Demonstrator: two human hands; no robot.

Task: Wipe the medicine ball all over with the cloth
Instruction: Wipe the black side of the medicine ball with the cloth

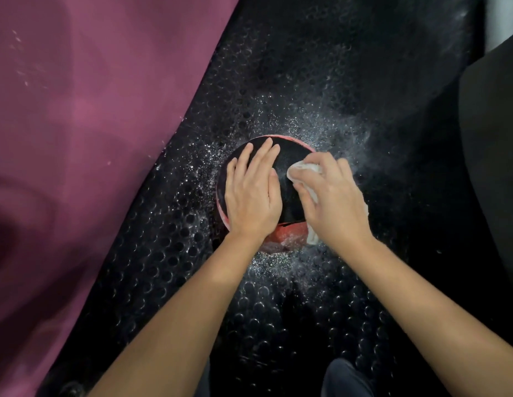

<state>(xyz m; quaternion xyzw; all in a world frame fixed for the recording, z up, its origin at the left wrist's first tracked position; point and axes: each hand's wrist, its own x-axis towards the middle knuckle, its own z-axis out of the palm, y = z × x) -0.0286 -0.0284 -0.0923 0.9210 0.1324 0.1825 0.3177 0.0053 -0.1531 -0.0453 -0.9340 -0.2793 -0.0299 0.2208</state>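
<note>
A black and red medicine ball [289,181] sits on a black studded floor mat, seen from above. My left hand [252,196] lies flat on the ball's left top with straight fingers pointing away. My right hand [332,202] grips a crumpled white cloth [304,170] and presses it against the ball's right side. Part of the cloth hangs below that hand at the ball's lower right. The ball's right flank is hidden by the hand and the cloth.
White powder or dust is scattered over the black mat [169,259] around the ball. A purple mat [77,138] lies along the left. A dark object [496,167] rises at the right edge. My knee [347,379] shows at the bottom.
</note>
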